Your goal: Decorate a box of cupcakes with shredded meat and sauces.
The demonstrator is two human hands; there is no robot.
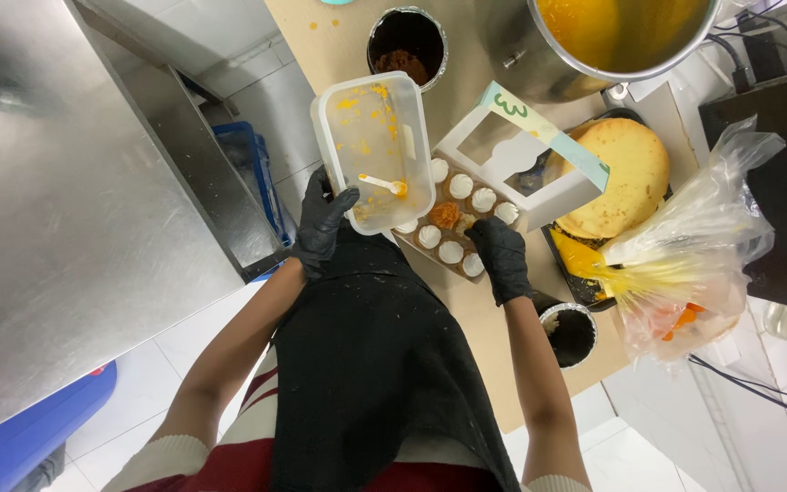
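Steel counter (75,210) fills the left side; board table (475,310) runs up the middle. Big pot (621,36) of orange filling sits at the top, a sponge cake (626,178) on a dark tray (585,282) to the right, a crumpled plastic bag (694,264) beside it.

Box (521,169), white with a window lid propped open, holds a tray of small white-topped sweets (457,219); one is orange-brown. Tub (373,150), clear plastic and smeared orange, hangs tilted over the box's left edge, a small spoon (384,185) lying inside.

Left hand (325,223), black-gloved, is closed on the tub's near rim, thumb over the edge. Right hand (500,255), also gloved, rests curled on the sweets' near corner; whether it pinches anything I cannot tell.

Risks, as judged: the tilted tub could drip or shed the spoon onto the sweets; the propped lid could drop. Two dark jars (407,46) (568,333) crowd either end of the box.
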